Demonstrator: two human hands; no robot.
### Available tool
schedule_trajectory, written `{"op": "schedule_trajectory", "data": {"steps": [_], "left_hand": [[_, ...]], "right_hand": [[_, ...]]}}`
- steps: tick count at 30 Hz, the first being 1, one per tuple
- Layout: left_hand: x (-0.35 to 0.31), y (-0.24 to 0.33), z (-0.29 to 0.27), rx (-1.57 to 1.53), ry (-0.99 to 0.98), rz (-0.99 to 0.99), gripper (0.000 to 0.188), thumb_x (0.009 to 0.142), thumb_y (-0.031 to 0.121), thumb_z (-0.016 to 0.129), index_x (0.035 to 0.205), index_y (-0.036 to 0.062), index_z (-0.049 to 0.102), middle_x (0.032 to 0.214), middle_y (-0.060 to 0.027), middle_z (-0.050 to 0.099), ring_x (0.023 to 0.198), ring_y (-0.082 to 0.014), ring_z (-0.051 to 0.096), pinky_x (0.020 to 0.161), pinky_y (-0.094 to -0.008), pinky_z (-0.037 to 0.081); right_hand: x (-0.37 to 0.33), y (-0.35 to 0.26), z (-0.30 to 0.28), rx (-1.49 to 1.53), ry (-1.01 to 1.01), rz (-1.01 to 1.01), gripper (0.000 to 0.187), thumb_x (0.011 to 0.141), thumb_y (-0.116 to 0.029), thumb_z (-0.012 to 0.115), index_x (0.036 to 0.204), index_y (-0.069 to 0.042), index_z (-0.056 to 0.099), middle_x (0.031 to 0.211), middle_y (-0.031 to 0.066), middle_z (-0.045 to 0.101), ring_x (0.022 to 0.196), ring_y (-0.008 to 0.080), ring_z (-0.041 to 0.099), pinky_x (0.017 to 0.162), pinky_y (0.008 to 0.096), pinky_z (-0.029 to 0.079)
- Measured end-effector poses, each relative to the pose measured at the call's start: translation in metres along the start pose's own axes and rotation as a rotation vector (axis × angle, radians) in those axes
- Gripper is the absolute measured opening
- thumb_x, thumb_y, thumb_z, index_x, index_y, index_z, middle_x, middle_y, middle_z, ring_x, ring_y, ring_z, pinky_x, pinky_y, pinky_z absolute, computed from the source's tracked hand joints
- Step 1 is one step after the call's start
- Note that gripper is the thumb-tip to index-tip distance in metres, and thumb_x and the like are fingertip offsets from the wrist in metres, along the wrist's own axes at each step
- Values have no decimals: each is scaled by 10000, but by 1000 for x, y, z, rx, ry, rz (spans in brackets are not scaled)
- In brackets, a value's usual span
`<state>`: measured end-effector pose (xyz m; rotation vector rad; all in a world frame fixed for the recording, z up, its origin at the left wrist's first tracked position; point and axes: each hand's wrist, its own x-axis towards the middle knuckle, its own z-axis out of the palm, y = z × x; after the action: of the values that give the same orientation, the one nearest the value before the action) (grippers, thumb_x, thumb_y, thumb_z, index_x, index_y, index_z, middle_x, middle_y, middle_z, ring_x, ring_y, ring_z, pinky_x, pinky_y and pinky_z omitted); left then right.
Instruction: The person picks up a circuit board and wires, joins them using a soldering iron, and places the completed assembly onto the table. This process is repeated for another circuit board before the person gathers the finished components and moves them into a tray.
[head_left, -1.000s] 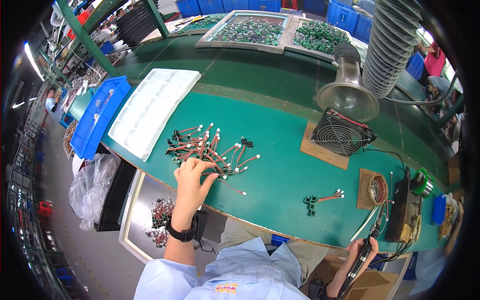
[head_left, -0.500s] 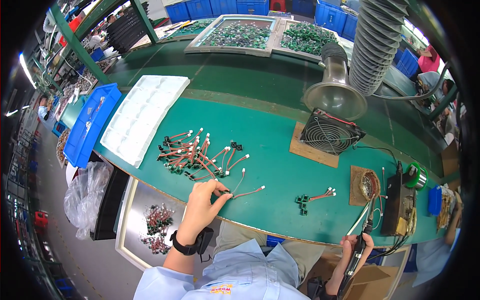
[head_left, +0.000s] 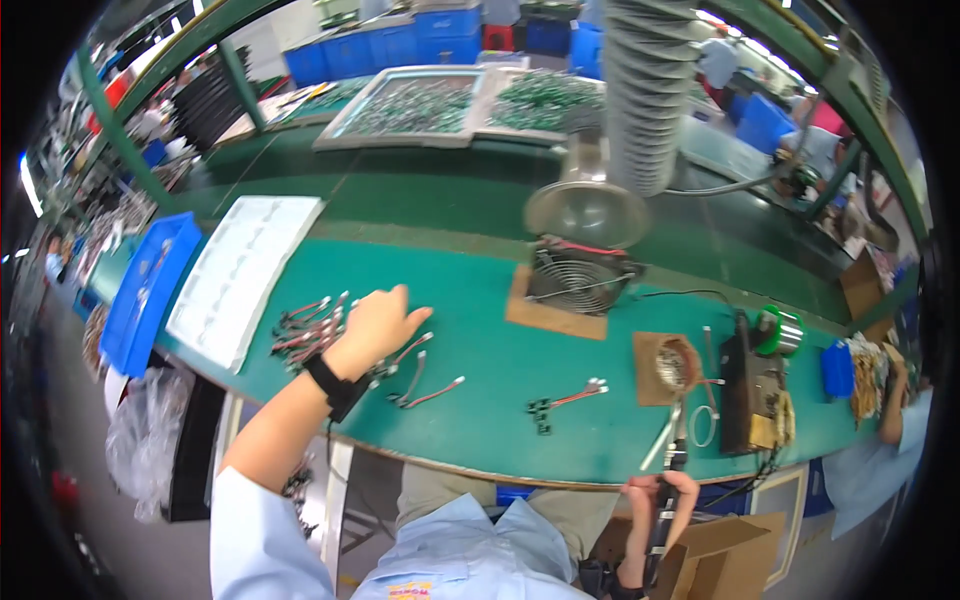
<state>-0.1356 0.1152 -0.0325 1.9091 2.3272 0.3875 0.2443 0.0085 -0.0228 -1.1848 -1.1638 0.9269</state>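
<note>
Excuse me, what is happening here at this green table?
A person sits at a long green workbench. The left hand lies over a loose pile of short wire leads, beside a white tray and a blue bin. The right hand, low at the bench edge, grips a soldering iron. A small finished-looking wire bundle lies apart in the middle. A small fan stands under an extraction hose behind it.

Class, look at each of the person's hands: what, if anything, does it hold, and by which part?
Right hand grips a dark soldering iron by its handle. Left hand rests on loose red-and-white wire leads; a grip cannot be told.
</note>
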Motion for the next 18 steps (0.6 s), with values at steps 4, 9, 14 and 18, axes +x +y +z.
{"op": "schedule_trajectory", "data": {"steps": [4, 9, 14, 18], "left_hand": [[13, -2, 29, 105, -15, 83, 415, 785, 395, 636, 827, -12, 564, 779, -245, 602, 738, -405, 587, 612, -481, 477], [16, -80, 40, 197, -128, 52, 234, 735, 151, 629, 868, -32, 570, 814, -209, 593, 775, -363, 583, 656, -453, 495], [-7, 16, -38, 210, -246, -47, 454, 807, 251, 624, 1205, 61, 519, 1069, -235, 611, 988, -326, 607, 825, -408, 457], [-44, 29, -87, 58, -108, 56, 333, 854, 187, 555, 1131, 3, 545, 1056, -240, 602, 949, -338, 604, 769, -416, 461]], "right_hand": [[6, 20, -25, -308, -30, -157, 416, 717, 18, 727, 1033, -51, 465, 740, 95, 632, 691, 170, 634, 668, 288, 507], [13, 32, -27, -46, -90, -187, 412, 767, -1, 709, 1107, -67, 485, 843, 77, 647, 789, 145, 650, 715, 264, 520], [12, 26, -28, -34, -72, -223, 412, 796, 84, 629, 1154, -72, 499, 887, 52, 574, 821, 106, 559, 735, 224, 456], [14, 33, -21, -24, -38, -244, 423, 774, 110, 629, 1137, -67, 503, 877, 46, 572, 777, 111, 544, 712, 225, 451]]}}
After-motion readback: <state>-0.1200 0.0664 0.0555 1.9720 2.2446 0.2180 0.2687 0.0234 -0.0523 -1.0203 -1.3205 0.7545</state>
